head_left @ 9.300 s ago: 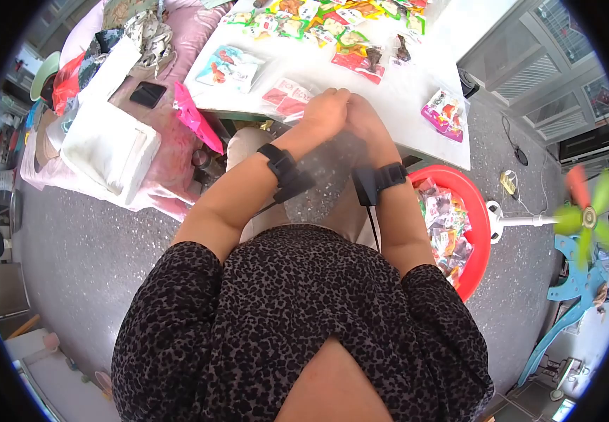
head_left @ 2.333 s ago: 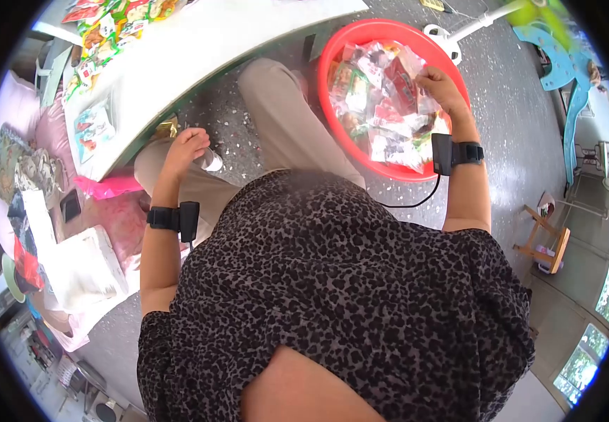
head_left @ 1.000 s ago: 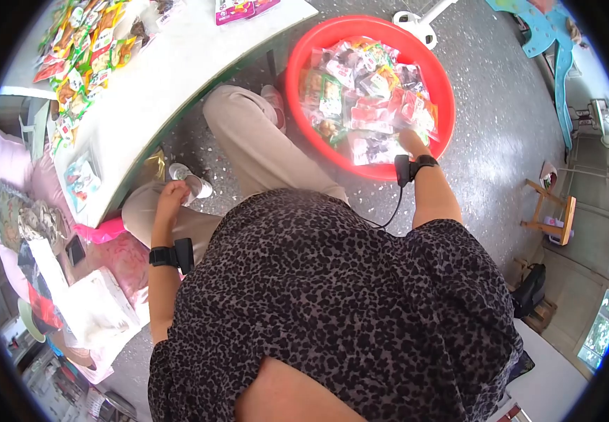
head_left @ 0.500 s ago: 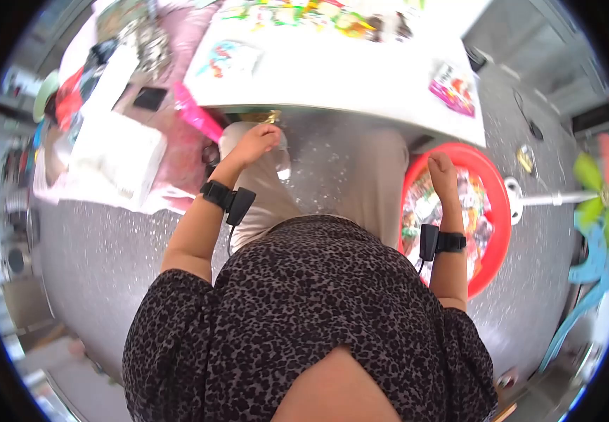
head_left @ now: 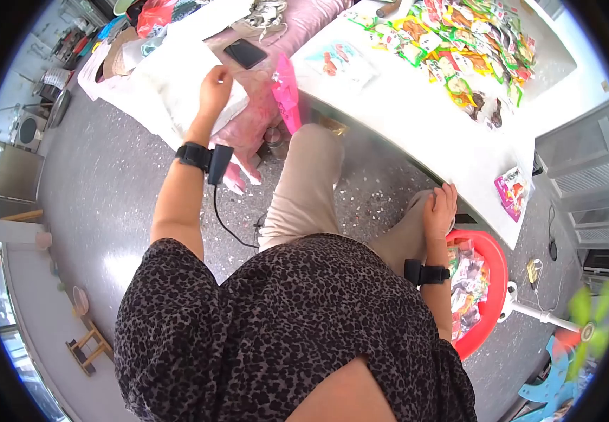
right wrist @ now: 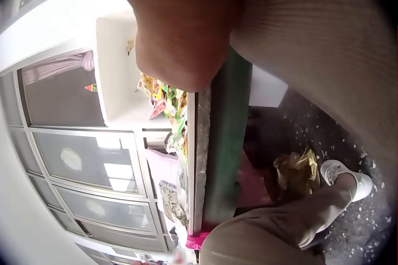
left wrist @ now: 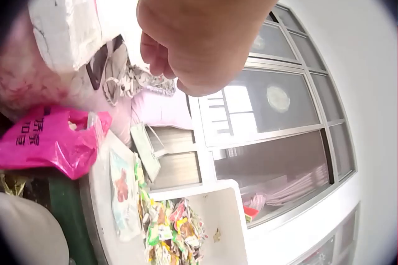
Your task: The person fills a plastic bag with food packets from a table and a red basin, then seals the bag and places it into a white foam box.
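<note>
The right hand (head_left: 439, 211) has its fingers nearly straight at the desk's (head_left: 417, 112) near edge. The left hand (head_left: 214, 91) is curled before the white box (head_left: 160, 81); whether it touches that or grips anything small I cannot tell. Reaching leftward seems best done with the right hand as a light brace, clear of the phone (head_left: 245, 53) and pink bag (head_left: 285, 95).

We note these finishes: tabletop (head_left: 417, 123), white; packets (head_left: 462, 55), green, yellow and red; tub (head_left: 499, 274), red; top (head_left: 283, 316), black-and-grey leopard print; trousers (head_left: 303, 186), beige; floor (head_left: 93, 197), grey with pale specks; bag (head_left: 285, 91), pink.
</note>
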`<state>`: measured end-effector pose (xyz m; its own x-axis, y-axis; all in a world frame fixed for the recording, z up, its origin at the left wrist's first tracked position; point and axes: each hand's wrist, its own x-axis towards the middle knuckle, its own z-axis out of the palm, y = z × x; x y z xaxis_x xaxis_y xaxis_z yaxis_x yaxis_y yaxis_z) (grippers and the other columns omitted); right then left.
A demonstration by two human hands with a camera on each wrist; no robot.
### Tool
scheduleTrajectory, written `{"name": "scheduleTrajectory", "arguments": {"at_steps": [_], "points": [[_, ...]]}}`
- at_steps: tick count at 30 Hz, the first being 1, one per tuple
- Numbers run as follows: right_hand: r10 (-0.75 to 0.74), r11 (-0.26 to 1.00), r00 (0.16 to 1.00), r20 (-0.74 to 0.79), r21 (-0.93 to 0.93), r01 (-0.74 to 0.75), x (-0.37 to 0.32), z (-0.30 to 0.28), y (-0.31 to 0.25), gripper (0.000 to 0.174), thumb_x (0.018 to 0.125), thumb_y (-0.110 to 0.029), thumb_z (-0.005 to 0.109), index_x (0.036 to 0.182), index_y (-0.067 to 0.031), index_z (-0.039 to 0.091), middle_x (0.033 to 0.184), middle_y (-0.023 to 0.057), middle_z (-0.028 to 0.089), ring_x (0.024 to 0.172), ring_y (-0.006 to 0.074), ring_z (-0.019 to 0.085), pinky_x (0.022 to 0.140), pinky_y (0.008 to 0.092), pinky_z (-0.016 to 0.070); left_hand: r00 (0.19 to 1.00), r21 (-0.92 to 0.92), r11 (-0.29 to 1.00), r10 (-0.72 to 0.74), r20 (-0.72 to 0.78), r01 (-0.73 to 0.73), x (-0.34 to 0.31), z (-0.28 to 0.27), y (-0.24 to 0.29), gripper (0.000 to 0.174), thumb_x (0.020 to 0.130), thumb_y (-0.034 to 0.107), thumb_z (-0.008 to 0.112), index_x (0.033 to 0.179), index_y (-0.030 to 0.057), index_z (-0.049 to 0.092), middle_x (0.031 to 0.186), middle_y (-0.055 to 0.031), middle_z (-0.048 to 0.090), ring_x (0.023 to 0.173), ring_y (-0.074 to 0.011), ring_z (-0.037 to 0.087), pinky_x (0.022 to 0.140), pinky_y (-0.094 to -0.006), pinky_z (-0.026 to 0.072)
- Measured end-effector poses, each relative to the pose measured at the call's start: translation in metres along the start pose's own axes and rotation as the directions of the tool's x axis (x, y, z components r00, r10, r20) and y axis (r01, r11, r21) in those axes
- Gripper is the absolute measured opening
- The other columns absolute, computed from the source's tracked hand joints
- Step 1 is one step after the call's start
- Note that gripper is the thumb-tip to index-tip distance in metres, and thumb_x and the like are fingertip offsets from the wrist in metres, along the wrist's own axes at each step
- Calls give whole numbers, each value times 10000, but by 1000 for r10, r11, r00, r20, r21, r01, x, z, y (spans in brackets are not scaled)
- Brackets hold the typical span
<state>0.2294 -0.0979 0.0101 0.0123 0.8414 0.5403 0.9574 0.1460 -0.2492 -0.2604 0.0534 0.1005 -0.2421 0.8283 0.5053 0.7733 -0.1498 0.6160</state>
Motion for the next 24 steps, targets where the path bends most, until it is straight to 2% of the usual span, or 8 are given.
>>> {"name": "scheduleTrajectory", "arguments": {"at_steps": [2,5,9,12,15,18,21,24], "points": [[0,1000,1000,-4,-9,0,-2,1,2,187,681,-84,506,861,-35,521,1024,125,477,1077,304,369,833,410,319,998,249,968,-22,-58,36,17,-8,-52,307,694,154,506,964,8,526,923,-179,545,874,-306,512,766,-334,401],[-6,1000,1000,-2,-17,6,0,1,1,171,673,-71,503,837,-29,525,1012,133,481,1073,308,370,845,406,322,952,561,792,-306,23,241,23,-13,-124,446,703,255,453,1087,29,456,1078,-179,475,1044,-325,411,896,-351,315],[-15,1000,1000,3,11,15,1,2,3,148,664,-48,502,805,-14,529,993,150,483,1066,327,367,870,407,319,816,616,726,-533,224,305,16,-17,-142,417,712,281,437,1072,75,482,1094,-180,468,1037,-326,424,880,-356,329],[-24,1000,1000,3,17,24,1,2,2,144,656,-35,505,794,-5,529,986,161,484,1062,340,363,881,409,315,798,606,740,-537,272,292,16,-21,-135,387,713,274,439,1046,86,504,1057,-174,495,1007,-313,454,864,-359,343],[-37,999,999,-2,19,37,2,2,-1,148,650,-28,505,793,-2,527,984,167,484,1058,347,363,883,408,313,841,602,760,-476,256,247,13,-22,-130,350,707,245,472,988,44,526,993,-170,532,951,-289,497,805,-339,381],[-15,999,1000,11,37,14,2,0,-3,147,645,-22,502,789,0,527,980,169,486,1053,349,365,887,402,312,862,587,781,-433,263,213,14,-22,-135,330,727,250,431,995,85,530,1036,-167,509,981,-306,475,839,-361,364],[-13,999,999,35,33,12,2,-1,-4,147,644,-20,495,786,-1,527,974,168,489,1052,351,365,888,397,312,816,672,714,-500,291,197,21,-22,-133,297,735,220,415,976,98,538,1013,-170,520,977,-299,478,836,-363,366],[-11,1000,999,40,8,10,0,-2,1,144,646,-25,489,783,-3,529,963,164,493,1054,351,364,888,395,313,856,752,650,-446,260,110,21,-18,-130,270,746,184,379,944,112,548,1012,-171,506,978,-317,468,825,-385,372]]}}
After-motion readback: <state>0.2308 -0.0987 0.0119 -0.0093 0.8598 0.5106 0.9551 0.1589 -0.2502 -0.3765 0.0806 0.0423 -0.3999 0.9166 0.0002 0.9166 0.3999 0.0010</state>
